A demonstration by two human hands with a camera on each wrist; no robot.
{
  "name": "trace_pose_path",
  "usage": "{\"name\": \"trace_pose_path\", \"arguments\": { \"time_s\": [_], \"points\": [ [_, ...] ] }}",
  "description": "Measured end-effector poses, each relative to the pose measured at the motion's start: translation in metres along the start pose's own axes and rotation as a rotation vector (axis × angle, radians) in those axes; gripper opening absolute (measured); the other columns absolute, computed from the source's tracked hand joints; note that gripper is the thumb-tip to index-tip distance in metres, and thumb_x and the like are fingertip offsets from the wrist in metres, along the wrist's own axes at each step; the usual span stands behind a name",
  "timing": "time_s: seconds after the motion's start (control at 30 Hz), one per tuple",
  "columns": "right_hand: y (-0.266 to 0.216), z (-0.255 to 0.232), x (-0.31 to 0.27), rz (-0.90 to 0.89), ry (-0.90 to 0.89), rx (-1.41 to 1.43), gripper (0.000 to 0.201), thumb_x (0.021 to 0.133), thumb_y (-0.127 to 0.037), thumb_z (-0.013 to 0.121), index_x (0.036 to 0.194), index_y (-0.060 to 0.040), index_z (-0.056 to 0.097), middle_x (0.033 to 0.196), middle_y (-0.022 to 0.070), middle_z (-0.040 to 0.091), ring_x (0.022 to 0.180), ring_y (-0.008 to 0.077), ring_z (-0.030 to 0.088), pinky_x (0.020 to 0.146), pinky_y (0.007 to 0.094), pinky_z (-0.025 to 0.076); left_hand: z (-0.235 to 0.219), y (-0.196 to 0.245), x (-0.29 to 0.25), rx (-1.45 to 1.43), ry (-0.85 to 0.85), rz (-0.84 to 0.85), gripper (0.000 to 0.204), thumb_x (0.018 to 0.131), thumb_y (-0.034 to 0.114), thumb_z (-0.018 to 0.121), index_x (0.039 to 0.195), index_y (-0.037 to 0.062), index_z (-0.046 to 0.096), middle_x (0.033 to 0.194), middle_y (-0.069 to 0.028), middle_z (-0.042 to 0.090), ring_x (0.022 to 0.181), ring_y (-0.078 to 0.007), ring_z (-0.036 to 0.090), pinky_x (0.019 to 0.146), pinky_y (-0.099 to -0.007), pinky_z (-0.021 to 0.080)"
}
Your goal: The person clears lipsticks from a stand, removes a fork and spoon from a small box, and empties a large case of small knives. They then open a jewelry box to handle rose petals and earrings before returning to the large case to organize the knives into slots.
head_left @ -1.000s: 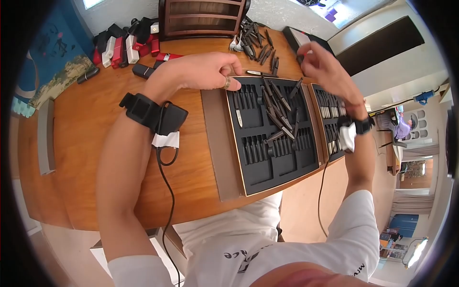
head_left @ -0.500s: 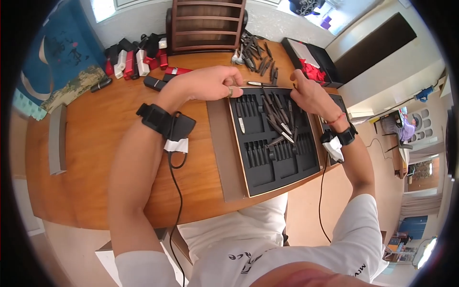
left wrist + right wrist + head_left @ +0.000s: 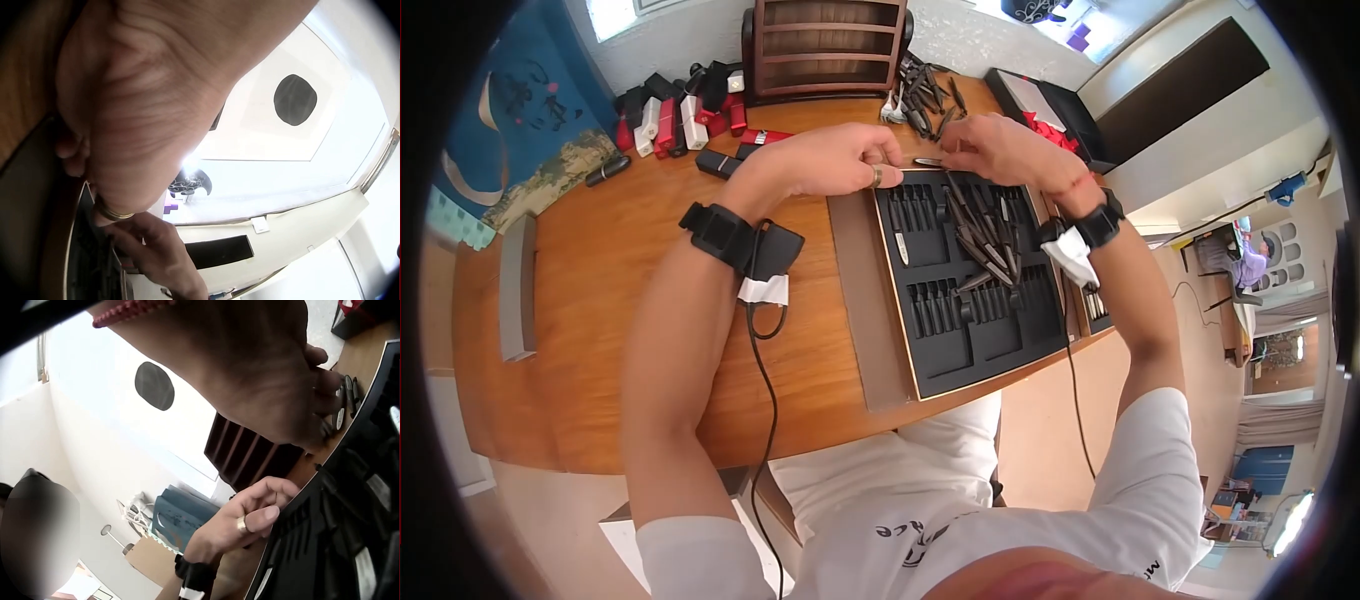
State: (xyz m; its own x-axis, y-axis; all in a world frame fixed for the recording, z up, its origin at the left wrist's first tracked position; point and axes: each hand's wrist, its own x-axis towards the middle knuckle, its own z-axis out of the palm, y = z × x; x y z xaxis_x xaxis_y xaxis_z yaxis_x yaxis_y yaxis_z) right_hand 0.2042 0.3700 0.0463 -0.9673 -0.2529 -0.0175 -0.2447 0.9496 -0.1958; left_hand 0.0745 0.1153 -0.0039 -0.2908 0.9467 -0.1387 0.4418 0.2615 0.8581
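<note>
A black slotted tray (image 3: 945, 365) lies before me, with slim dark pieces (image 3: 985, 235) with pale ends heaped across it. My left hand (image 3: 830, 160) holds the tray's far left corner, its ringed thumb over the rim and other fingers outside. My right hand (image 3: 1005, 150) reaches down at the tray's far edge, fingers bent. Right by its fingertips, on the table, lies a dark piece with a pale end (image 3: 927, 162). I cannot tell whether the right fingers grip anything. In the right wrist view, loose dark pieces (image 3: 352, 394) lie past the rim.
More dark pieces (image 3: 920, 95) are piled at the back beside a wooden rack (image 3: 825, 50). Red, white and black items (image 3: 665, 125) stand at back left. An open black box (image 3: 1090, 125) with red stuff sits at back right. A grey strip (image 3: 518, 285) lies left.
My right hand has come left and down from the right of the tray to its far edge. The left hand stays at the corner.
</note>
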Motion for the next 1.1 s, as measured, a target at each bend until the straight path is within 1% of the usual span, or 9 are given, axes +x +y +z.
{"name": "trace_pose_path", "arguments": {
  "time_s": [0.17,0.3,0.37,0.4,0.53,0.67,0.77,0.93,1.1],
  "points": [
    [0.013,0.001,0.024,0.032,-0.179,-0.028,0.027,0.096,-0.024,0.073,0.102,0.0021,0.076,0.093,0.0262,0.076,0.091,0.0481,0.071,0.082,0.052,0.056,-0.001,0.004,-0.001,-0.001,0.004,-0.019,0.035,0.108,0.03,0.073,0.131,0.0037,0.067,0.102,-0.0015,0.07,0.095,-0.0136,0.06,0.085,-0.032,0.049],
    [0.026,0.007,0.016,0.164,-0.048,-0.056,0.028,0.094,-0.022,0.071,0.095,0.005,0.075,0.09,0.0269,0.075,0.088,0.0473,0.072,0.08,0.051,0.056,-0.002,-0.001,0.002,-0.002,0.001,0.002,0.036,0.108,0.031,0.073,0.13,0.0039,0.068,0.103,-0.0021,0.07,0.096,-0.0142,0.061,0.086,-0.0325,0.049],
    [0.045,0.009,0.01,0.259,0.184,0.009,0.025,0.094,-0.019,0.068,0.094,0.0061,0.072,0.078,0.0206,0.07,0.074,0.0327,0.071,0.071,0.0458,0.054,-0.002,0.001,-0.001,0.022,-0.002,0.018,0.037,0.108,0.034,0.073,0.129,0.0042,0.068,0.102,-0.0025,0.07,0.096,-0.0151,0.061,0.086,-0.0331,0.049],
    [0.046,0.003,0.006,0.317,0.228,0.021,0.037,0.097,-0.025,0.066,0.085,0.0098,0.073,0.074,0.0251,0.072,0.067,0.0374,0.072,0.069,0.0465,0.058,-0.002,0.0,-0.001,0.015,-0.002,0.017,0.037,0.108,0.034,0.073,0.129,0.0042,0.068,0.102,-0.0025,0.07,0.096,-0.0151,0.061,0.086,-0.0331,0.049],
    [0.07,-0.001,-0.002,0.735,-0.016,0.335,0.063,0.108,-0.041,0.059,0.074,0.0106,0.071,0.061,0.0154,0.068,0.045,0.023,0.064,0.043,0.0358,0.051,-0.002,-0.001,0.001,0.03,0.005,0.019,0.039,0.107,0.036,0.073,0.131,0.0051,0.069,0.101,-0.002,0.068,0.096,-0.0159,0.061,0.086,-0.0333,0.049],
    [0.042,0.002,0.008,0.769,0.012,0.252,0.078,0.109,-0.057,0.057,0.074,0.0117,0.07,0.059,0.0177,0.066,0.048,0.0253,0.067,0.048,0.0387,0.055,-0.003,0.001,-0.001,0.055,-0.003,0.011,0.04,0.107,0.035,0.074,0.132,0.0049,0.069,0.101,-0.0014,0.067,0.096,-0.0157,0.061,0.085,-0.033,0.049],
    [0.029,0.012,0.027,0.721,-0.002,0.12,0.091,0.105,-0.073,0.055,0.08,0.0135,0.072,0.071,0.026,0.072,0.069,0.0355,0.078,0.066,0.0428,0.062,-0.001,0.002,0.0,0.048,0.011,0.003,0.039,0.107,0.035,0.073,0.131,0.0046,0.07,0.099,-0.0007,0.067,0.094,-0.0155,0.061,0.084,-0.033,0.049],
    [0.029,0.029,0.064,0.544,0.021,-0.226,0.108,0.095,-0.084,0.057,0.13,0.0175,0.066,0.12,0.0411,0.072,0.122,0.0472,0.072,0.104,0.0459,0.057,-0.001,0.002,-0.001,0.045,0.01,0.008,0.037,0.107,0.035,0.074,0.129,0.0051,0.071,0.096,-0.0001,0.067,0.092,-0.0151,0.061,0.082,-0.033,0.048],
    [0.037,0.037,0.079,0.597,0.034,-0.221,0.115,0.095,-0.084,0.059,0.149,0.017,0.05,0.133,0.0409,0.067,0.133,0.0532,0.063,0.11,0.0499,0.054,-0.001,0.003,0.0,0.076,0.029,0.012,0.035,0.107,0.034,0.073,0.127,0.0055,0.071,0.096,-0.0005,0.068,0.09,-0.0148,0.061,0.082,-0.033,0.048]
  ]
}}
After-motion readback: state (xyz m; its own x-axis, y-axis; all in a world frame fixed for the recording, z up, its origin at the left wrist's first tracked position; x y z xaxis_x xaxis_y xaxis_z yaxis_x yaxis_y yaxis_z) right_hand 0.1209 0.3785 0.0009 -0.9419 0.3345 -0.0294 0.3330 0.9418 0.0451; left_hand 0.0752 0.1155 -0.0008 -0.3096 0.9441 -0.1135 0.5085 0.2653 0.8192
